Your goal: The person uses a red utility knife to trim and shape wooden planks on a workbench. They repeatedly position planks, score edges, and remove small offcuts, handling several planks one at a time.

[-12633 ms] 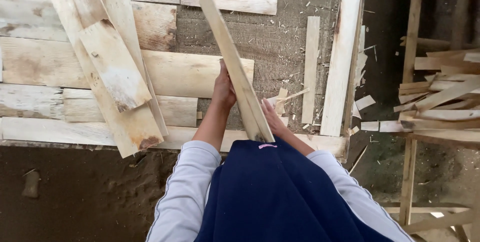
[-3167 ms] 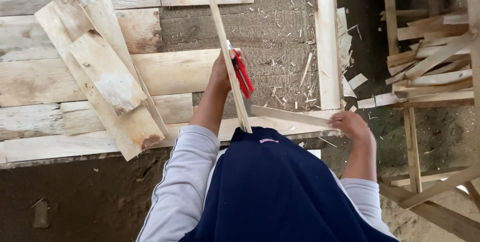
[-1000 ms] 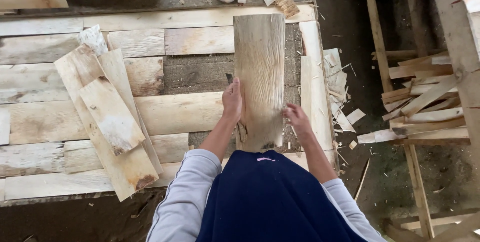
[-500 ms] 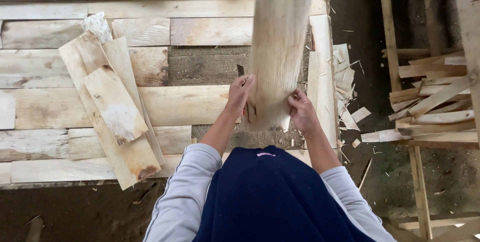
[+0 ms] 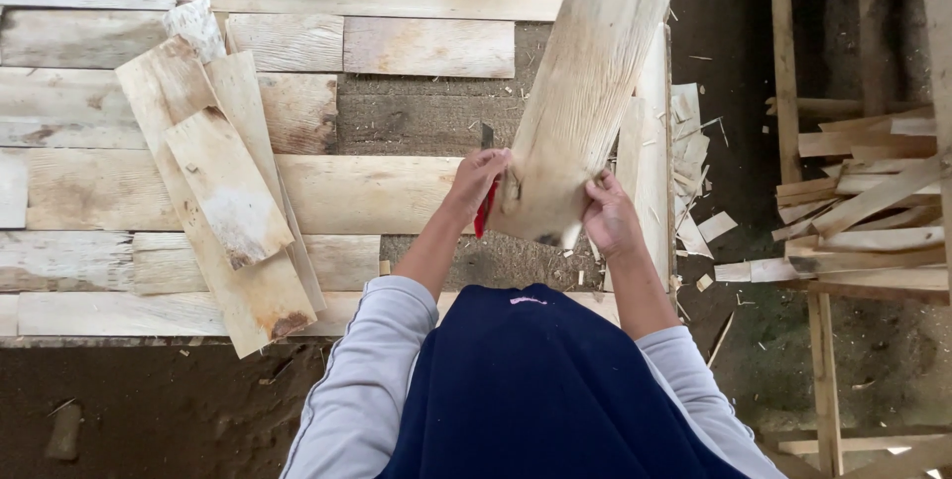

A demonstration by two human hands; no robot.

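1. Both hands hold one wide board (image 5: 580, 102) by its near end, lifted off the desk (image 5: 397, 191) and tilted up and to the right.
2. Left hand (image 5: 478, 177): fingers clamped on the board's left edge; a red-handled tool (image 5: 484, 209) is pinned in the same hand, its dark blade tip showing just above the knuckles.
3. Right hand (image 5: 610, 216): fingers closed on the board's lower right corner.
4. Step in hand, as I judge it: turning and inspecting the board before working it. The next move likely calls for a firm grip at the bottom and care with the tool trapped against the wood.
5. Board: pale, rough-sawn, straight grain, dark notch at the near end.
6. Desk: grey weathered planks with gaps and wood chips.
7. Left of the hands lies a stack of slats (image 5: 223, 191), pale, bark-stained ends.
8. To the right, a pile of offcuts (image 5: 873, 211) on a frame.
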